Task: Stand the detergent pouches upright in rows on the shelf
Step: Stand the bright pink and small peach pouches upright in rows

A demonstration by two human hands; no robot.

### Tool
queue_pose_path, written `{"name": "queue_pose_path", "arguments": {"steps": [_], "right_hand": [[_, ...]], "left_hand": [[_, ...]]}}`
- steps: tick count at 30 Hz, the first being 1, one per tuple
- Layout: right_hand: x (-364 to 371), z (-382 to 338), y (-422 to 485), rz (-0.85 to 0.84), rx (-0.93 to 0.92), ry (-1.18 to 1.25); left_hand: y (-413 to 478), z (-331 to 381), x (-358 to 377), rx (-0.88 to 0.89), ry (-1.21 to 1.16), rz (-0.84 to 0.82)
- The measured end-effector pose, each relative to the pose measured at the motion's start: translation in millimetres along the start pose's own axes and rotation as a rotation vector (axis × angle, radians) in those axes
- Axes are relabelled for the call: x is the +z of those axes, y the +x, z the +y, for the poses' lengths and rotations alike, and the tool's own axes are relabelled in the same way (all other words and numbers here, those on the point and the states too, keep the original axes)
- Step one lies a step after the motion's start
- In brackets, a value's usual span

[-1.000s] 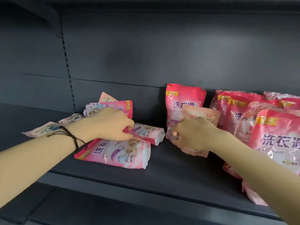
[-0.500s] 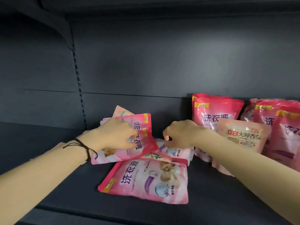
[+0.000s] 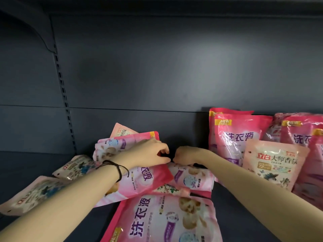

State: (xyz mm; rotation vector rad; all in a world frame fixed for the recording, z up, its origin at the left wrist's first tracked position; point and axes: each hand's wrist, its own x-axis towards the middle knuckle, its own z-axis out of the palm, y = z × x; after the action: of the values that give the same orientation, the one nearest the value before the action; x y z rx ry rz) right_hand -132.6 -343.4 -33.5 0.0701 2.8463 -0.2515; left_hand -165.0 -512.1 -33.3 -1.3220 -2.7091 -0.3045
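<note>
Both hands have drawn in toward each other since half a second ago and now sit almost knuckle to knuckle at the back of the shelf [image 3: 236, 206]. The left hand [image 3: 150, 152], a black cord bracelet [image 3: 118, 169] on its wrist, curls thumb and fingers onto a tilted pink pouch [image 3: 139, 182] whose lower corner points right. The right hand [image 3: 186, 154] is balled with its knuckles up, resting on the far edge of a flat pink pouch [image 3: 192, 179]; whether it pinches that edge I cannot tell. Just behind the left hand, a leaning pink pouch [image 3: 111, 145] and a peach pouch corner [image 3: 122, 131] are propped against the dark back panel [image 3: 157, 75]. Nearer the camera lies a front pink pouch [image 3: 162, 219] on its back, its top turned toward the shelf's front edge (the purple characters read sideways). To the right, upright pink pouches [image 3: 237, 137] stand in rows against the back panel, with a standing peach pouch [image 3: 274, 163] just in front of them. To the left, two pale pouches lie flat: a near pale pouch [image 3: 35, 193] beside the left forearm and a far pale pouch [image 3: 75, 166] beyond it. A slotted upright [image 3: 64, 95] runs down the back panel at left.
</note>
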Motion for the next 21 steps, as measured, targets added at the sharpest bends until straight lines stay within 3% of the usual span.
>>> {"name": "queue_pose_path", "arguments": {"steps": [9,16,21], "right_hand": [[-4,-1,-1,0.108,-0.006,0.308],[-8,8,-38,0.491,-0.109,0.365],[-15,17,-59,0.786,-0.147,0.488]], "left_hand": [[10,-17,14,-0.112,-0.231,0.033],[14,-15,8,-0.256,-0.481,0.040],[23,1,-3,-0.251,-0.873,0.103]]}}
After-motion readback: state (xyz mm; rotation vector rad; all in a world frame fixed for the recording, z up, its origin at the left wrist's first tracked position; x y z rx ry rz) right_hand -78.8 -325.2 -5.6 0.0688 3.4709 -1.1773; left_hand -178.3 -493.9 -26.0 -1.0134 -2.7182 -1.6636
